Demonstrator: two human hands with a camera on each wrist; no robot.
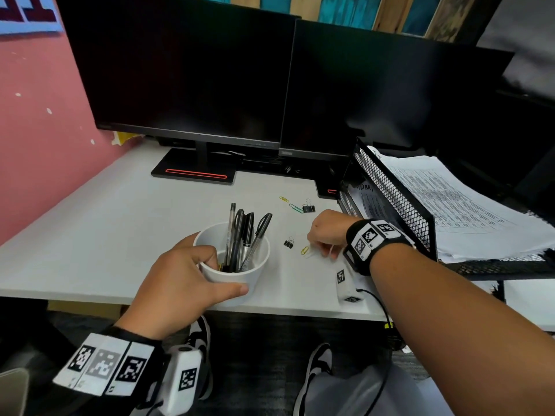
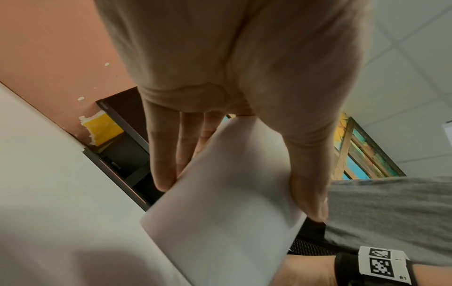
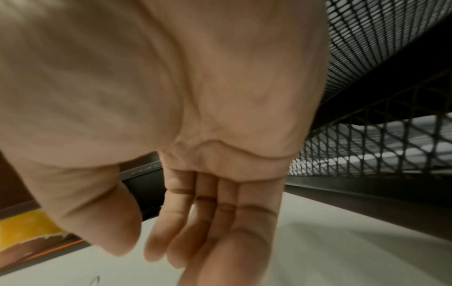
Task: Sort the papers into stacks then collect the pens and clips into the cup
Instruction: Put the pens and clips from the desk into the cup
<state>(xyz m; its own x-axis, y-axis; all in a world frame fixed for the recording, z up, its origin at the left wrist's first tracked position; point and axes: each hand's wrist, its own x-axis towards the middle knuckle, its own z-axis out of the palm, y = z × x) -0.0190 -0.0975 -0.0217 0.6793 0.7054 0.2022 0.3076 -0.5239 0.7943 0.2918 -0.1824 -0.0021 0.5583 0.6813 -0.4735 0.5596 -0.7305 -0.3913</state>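
Note:
A white cup [image 1: 259,270] stands near the desk's front edge with several black pens [image 1: 247,235] upright in it. My left hand [image 1: 226,276] grips it, thumb on the near wall and fingers over the rim; the left wrist view shows the same hold on the cup [image 2: 208,241]. My right hand [image 1: 319,247] hovers just right of a yellow paper clip [image 1: 304,250], fingers pointing down at the desk. In the right wrist view the right hand [image 3: 137,251] has fairly straight fingers, the thumb apart, and nothing between them. A small black binder clip [image 1: 289,243] lies left of the yellow one.
Farther back lie a black binder clip [image 1: 308,208], a green paper clip [image 1: 295,208] and another yellow paper clip [image 1: 283,199]. A black mesh tray [image 1: 393,202] with stacked papers [image 1: 450,202] stands at the right. Two dark monitors [image 1: 186,73] fill the back of the desk.

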